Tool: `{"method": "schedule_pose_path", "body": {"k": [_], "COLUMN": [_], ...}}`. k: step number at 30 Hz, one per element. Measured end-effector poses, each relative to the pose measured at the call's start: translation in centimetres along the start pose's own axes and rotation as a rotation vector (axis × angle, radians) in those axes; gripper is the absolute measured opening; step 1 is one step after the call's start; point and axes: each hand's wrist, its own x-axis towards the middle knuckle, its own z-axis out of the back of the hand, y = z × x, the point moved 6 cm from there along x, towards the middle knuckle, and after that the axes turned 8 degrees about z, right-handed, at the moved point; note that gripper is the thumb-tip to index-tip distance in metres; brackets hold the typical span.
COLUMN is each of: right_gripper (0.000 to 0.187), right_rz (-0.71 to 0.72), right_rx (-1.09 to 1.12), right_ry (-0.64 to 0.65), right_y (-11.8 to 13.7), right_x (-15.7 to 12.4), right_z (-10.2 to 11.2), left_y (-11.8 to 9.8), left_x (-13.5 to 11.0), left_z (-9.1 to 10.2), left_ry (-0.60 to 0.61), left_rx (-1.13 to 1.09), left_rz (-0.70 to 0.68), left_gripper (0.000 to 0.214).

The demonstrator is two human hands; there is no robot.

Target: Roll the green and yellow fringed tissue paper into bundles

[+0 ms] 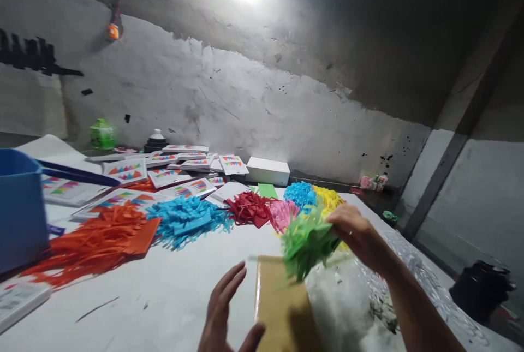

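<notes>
My right hand (360, 234) grips a bunch of green fringed paper strips (307, 243), held above the table. My left hand (225, 314) is low in the view with fingers spread, holding nothing, its thumb beside the edge of a tan cardboard piece (280, 308). Piles of cut paper lie beyond: orange (102, 240), blue (186, 218), red (249, 207), pink (282, 213), light blue (301, 194) and yellow (327, 196).
A blue bin (20, 207) stands at the left of the white table (164, 297). Several printed cards (164, 169) and a white box (268, 171) lie near the back wall. Clear plastic wrap (409, 281) lies at the right; a black container (481, 289) sits past the table edge.
</notes>
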Motion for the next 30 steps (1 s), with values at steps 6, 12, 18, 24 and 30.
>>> {"method": "schedule_pose_path", "body": {"k": [6, 12, 18, 24, 30], "right_gripper": [0.016, 0.023, 0.019, 0.018, 0.016], "right_rz": [-0.156, -0.395, -0.6, -0.701, -0.529], "right_rx": [0.316, 0.354, 0.533, 0.79, 0.511], "right_ry": [0.009, -0.147, -0.257, -0.102, -0.187], "right_y": [8.1, 13.6, 15.4, 14.3, 14.2], "right_x": [-4.0, -10.0, -11.4, -11.4, -11.0], "right_z": [-10.8, -19.3, -21.1, -21.6, -20.2], "left_y": [-0.4, 5.3, 7.6, 7.7, 6.3], "left_x": [-1.4, -5.8, -9.9, -8.8, -7.7], "left_z": [-1.9, 0.7, 0.7, 1.8, 1.8], "left_ry": [0.519, 0.388, 0.516, 0.403, 0.416], "left_rx": [0.071, 0.227, 0.088, -0.091, -0.137], "left_rz": [0.188, 0.373, 0.592, 0.76, 0.701], "left_gripper": [0.029, 0.052, 0.068, 0.064, 0.055]}}
